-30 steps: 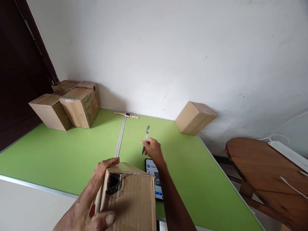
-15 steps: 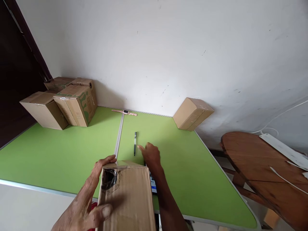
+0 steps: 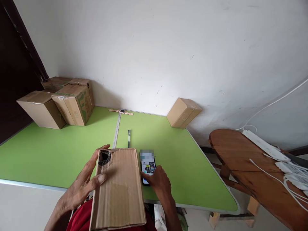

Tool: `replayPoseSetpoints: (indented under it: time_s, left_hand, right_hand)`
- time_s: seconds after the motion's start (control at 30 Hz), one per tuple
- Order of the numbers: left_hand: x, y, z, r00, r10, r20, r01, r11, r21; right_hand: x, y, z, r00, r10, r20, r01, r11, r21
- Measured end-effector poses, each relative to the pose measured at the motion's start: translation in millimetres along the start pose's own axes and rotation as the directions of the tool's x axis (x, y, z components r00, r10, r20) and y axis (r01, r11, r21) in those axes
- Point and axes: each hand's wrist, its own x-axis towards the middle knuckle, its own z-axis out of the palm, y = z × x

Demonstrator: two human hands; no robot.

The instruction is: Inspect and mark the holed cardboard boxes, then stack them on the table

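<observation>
Right fingers [image 3: 158,172] straddle the phone [image 3: 148,167] (seemingly touching), beside the box [image 3: 120,192].

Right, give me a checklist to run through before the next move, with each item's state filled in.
1. Left hand holding the carton: ok, thumb on the upper face, fingers along the side.
2. Carton's upper face intact: not ok, a dark, ragged hole near one corner.
3. Right hand at the phone: ok, thumb over its lower part.
4. Right hand's grip secure: cannot tell, most fingers are hidden.
5. Pen fully visible: not ok, the carton hides its near end.
6. Watch clear of both hands: ok, near the wall.
</observation>
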Motion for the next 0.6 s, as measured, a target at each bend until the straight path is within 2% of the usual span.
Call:
replayPoseSetpoints:
  time_s: [0.1,0.2,0.23,0.27,0.33,0.37,0.4,0.5,0.53,0.6]
  left_hand:
    - [0.5,-1.9,-0.7,1.0,-0.009,-0.01,0.009,1.0,-0.002]
    - [1.6,-6.6,-2.5,1.0,-0.004,-0.028,0.004,1.0,0.013]
    - [1.8,-8.5,-3.2,1.0,-0.005,-0.029,0.006,1.0,0.017]
    - [1.9,-10.5,-3.8,1.0,-0.008,-0.024,0.008,1.0,0.021]
    - [1.7,-14.3,-4.1,1.0,-0.017,-0.016,0.018,1.0,0.024]
    - [1.6,-16.2,-3.6,1.0,-0.023,-0.02,0.023,1.0,0.021]
    - [1.5,-18.0,-2.8,0.999,-0.031,-0.032,0.032,0.999,0.018]
    - [2.3,-23.1,0.7,0.993,-0.07,-0.094,0.072,0.997,0.027]
    - [3.0,-24.6,1.8,0.991,-0.079,-0.106,0.083,0.996,0.035]
    - [4.8,-27.3,3.3,0.991,-0.069,-0.111,0.075,0.996,0.049]
  right_hand:
    - [2.0,13.2,-2.0,0.996,-0.051,0.075,0.031,0.967,0.252]
    - [-9.1,24.9,-5.7,0.987,-0.109,0.116,0.036,0.861,0.508]
    - [-15.7,27.3,-8.7,0.984,-0.112,0.137,0.004,0.787,0.617]
    - [-23.4,28.9,-13.1,0.979,-0.113,0.17,-0.049,0.675,0.736]
    - [-40.9,28.8,-27.4,0.964,-0.131,0.233,-0.173,0.36,0.917]
    - [-50.2,26.9,-37.2,0.959,-0.146,0.244,-0.212,0.204,0.956]
    - [-59.7,23.4,-48.6,0.958,-0.166,0.235,-0.223,0.088,0.971]
    - [-88.8,3.3,-86.1,0.935,-0.311,0.168,-0.19,-0.041,0.981]
    - [-98.5,-6.1,-96.9,0.905,-0.389,0.171,-0.213,-0.068,0.975]
    - [-116.2,-26.3,-110.9,0.801,-0.544,0.249,-0.342,-0.076,0.936]
